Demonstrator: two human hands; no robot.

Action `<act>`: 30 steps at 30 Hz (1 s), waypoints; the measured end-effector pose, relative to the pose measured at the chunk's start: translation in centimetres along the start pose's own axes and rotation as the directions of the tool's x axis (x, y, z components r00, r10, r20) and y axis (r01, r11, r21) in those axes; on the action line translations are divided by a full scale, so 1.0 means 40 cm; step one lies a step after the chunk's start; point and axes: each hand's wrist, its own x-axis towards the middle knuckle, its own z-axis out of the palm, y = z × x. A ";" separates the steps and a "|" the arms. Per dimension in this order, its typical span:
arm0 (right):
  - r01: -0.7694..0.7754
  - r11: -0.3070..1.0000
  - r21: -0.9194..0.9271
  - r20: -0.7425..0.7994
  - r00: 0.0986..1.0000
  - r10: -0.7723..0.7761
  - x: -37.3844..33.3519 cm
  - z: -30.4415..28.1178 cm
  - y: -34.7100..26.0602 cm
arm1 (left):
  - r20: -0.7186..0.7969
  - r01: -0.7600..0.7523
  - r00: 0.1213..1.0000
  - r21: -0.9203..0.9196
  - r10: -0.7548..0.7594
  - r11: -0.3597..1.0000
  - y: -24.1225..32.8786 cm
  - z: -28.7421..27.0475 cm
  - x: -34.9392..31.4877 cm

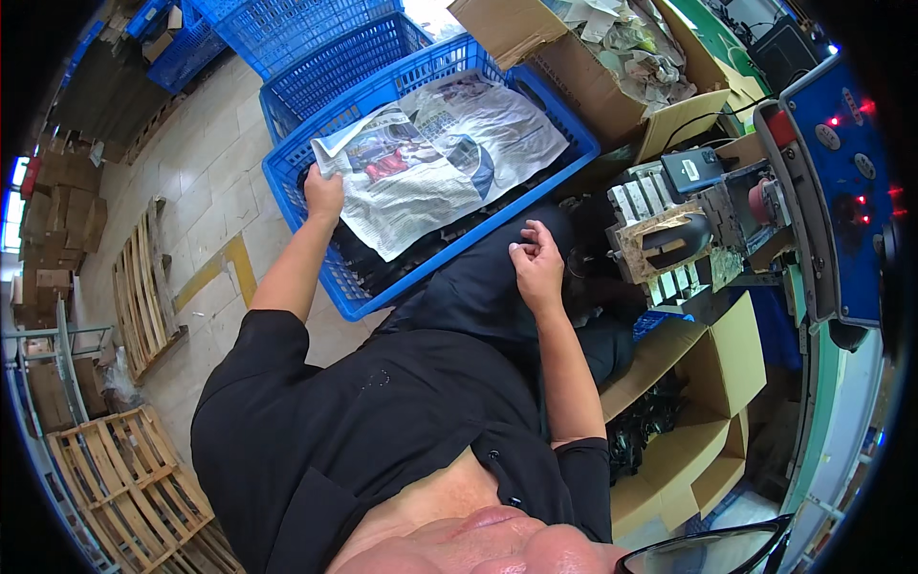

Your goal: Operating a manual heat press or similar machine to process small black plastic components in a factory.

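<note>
My left hand is closed on the left edge of a sheet of newspaper, thumb on top. The wrinkled sheet lies over a blue plastic crate in front of me. Dark parts show under the paper along the crate's near side; most of them are covered. Over my lap, right of the crate, my right hand is held up with loosely bent fingers apart and nothing in it.
At right stands a machine with a blue panel and red lights, a dark rounded piece on its fixture. A carton of crumpled paper is beyond the crate. An open carton holds black parts. Wooden pallets lie left.
</note>
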 end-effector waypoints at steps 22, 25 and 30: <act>0.071 0.994 -0.086 0.023 0.997 -0.070 0.004 0.021 -0.003 | 0.333 -0.285 0.942 0.713 0.048 0.641 0.030 0.122 0.194; 0.062 0.995 -0.078 0.000 0.998 -0.062 0.006 0.028 0.004 | 0.451 -0.246 0.869 0.751 -0.204 0.613 0.032 0.142 0.271; 0.086 0.990 -0.111 -0.004 0.996 -0.087 -0.006 0.038 0.000 | 0.418 -0.249 0.905 0.667 -0.076 0.702 -0.049 0.149 0.341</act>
